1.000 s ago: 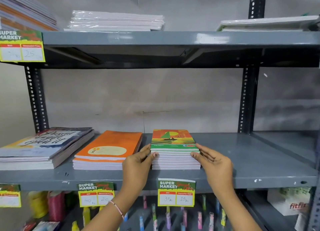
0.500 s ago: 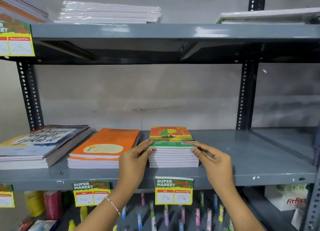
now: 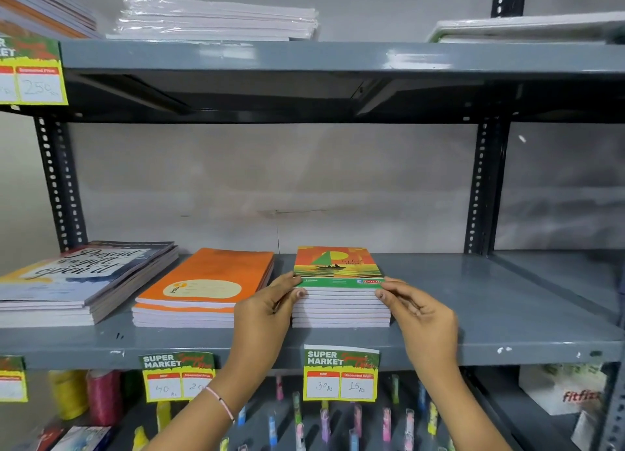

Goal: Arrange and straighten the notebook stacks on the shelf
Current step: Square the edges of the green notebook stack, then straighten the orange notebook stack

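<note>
A small stack of notebooks with a sailboat cover lies on the grey middle shelf. My left hand presses its left front corner, thumb on the top cover. My right hand holds the right front corner the same way. An orange notebook stack lies just left of it, and a larger stack with a lettered cover sits at the far left, turned at an angle.
The upper shelf carries wrapped white paper packs and more books at both ends. Price tags hang off the middle shelf's front edge. Pens and thread spools sit below. Dark uprights frame the bay; bare shelf stretches to the right.
Both hands stayed on the sailboat stack's front corners, sliding up to the top notebooks. The camera shifted slightly; the stack looks squared.
</note>
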